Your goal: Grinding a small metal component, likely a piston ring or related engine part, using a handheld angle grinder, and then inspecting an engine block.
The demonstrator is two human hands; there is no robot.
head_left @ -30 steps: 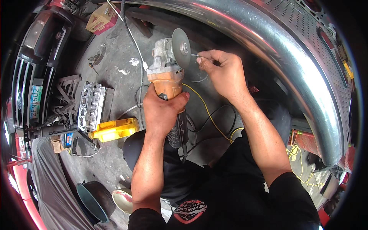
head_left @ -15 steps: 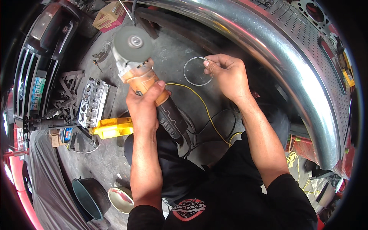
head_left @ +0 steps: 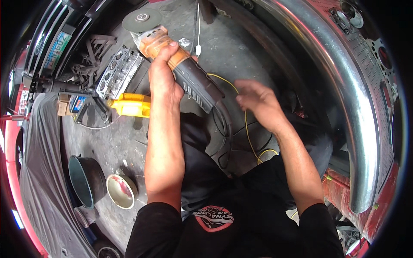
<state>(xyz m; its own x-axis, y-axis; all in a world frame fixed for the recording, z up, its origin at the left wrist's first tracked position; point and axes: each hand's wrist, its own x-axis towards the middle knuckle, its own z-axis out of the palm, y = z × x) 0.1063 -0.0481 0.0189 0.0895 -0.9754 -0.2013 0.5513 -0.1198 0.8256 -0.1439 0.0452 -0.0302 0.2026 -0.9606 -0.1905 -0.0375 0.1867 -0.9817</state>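
Observation:
My left hand (head_left: 165, 73) is wrapped round the orange and black body of an angle grinder (head_left: 183, 69). The grinder tilts up and to the left, its grey disc (head_left: 142, 19) at the far end. From its rear a dark cord hangs down toward my lap. To the right of the tool, my right hand (head_left: 260, 105) is raised in the air, its fingers smeared by motion. I cannot make out the thin metal ring in or near it now. A yellow cable (head_left: 246, 124) runs along the floor below that hand.
At left are an engine cylinder head (head_left: 118, 73), a yellow plastic container (head_left: 131, 105), a dark tub (head_left: 86, 180) and a cream bowl (head_left: 121, 191). A car front with a grille (head_left: 51, 47) stands beyond them. A large curved shiny metal edge (head_left: 344, 86) bounds the right side.
The thin metal ring, pinched in my right hand before, no longer shows. My right hand has dropped lower and its fingers have moved. The grinder appears higher in view.

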